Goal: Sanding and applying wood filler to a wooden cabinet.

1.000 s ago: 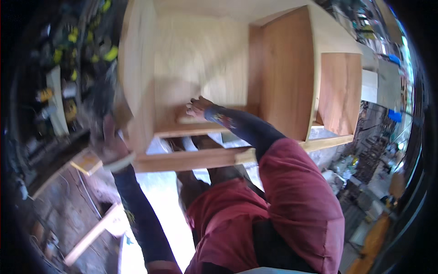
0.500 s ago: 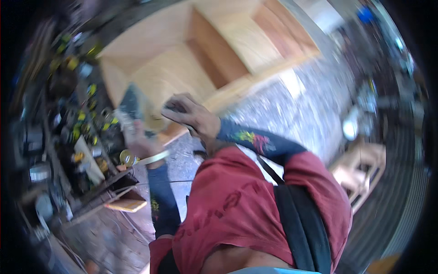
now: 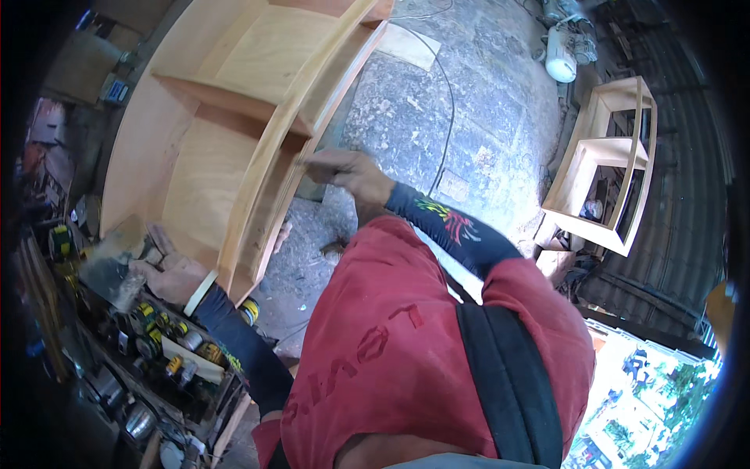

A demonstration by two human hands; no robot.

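Note:
My left hand [image 3: 173, 273] is closed on the edge of a flat, greyish sheet [image 3: 113, 264], smeared and with a straight side; its exact kind I cannot tell. It is by the near left end of a pale wooden shelf unit [image 3: 211, 172]. My right hand [image 3: 351, 173] reaches to the unit's front edge, fingers bent together and blurred. Whatever lies in those fingers is hidden. Both forearms wear dark sleeves with coloured patterns, and a pale band [image 3: 201, 293] circles my left wrist.
Power tools [image 3: 152, 324] in yellow and black crowd the rack at lower left. A smaller wooden frame [image 3: 574, 172] stands at the right, near a white tank [image 3: 560, 56]. A thin cable [image 3: 451, 109] crosses the grey, paint-spotted floor [image 3: 484, 148].
The view has turned, and the shelf unit now stands to the left. My left hand has moved away from my right, carrying the sheet. My right hand is now at the unit's front edge.

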